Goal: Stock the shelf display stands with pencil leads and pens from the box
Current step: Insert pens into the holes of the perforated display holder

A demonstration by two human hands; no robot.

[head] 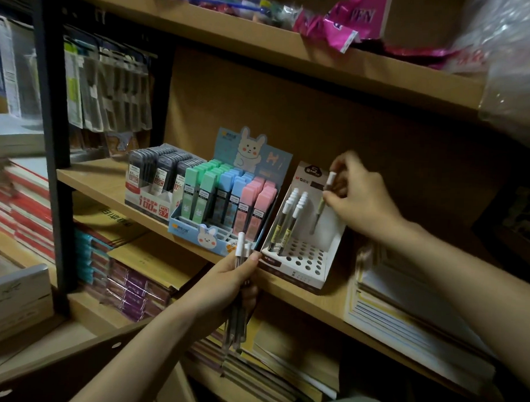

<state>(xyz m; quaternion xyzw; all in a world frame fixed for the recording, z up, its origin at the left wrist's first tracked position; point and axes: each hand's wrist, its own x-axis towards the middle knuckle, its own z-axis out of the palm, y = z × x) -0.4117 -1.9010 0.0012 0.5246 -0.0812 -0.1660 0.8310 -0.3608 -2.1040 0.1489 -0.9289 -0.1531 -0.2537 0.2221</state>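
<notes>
Pens with white caps and clear barrels stand in two short rows [288, 219] at the left side of a white cardboard display stand with a grid of round holes [308, 261], which sits on the middle wooden shelf [87, 176]. The right hand [358, 198] is over the stand's back, its fingers [332, 203] pinching one white-capped pen [322, 206] whose tip points down toward the holes on the right side. The left hand [234, 278] is below the shelf's front edge, fingers curled round a bundle of the same clear pens [239, 293], caps upward. Just beside the stand on its left is a blue rabbit-printed display box of green, blue and pink pencil lead cases [228, 196], and touching that, further left, a white display box of dark grey lead cases [156, 173]. Stacked notebooks [403, 323] lie to the right of the stand, and more stacks fill the shelf below.
</notes>
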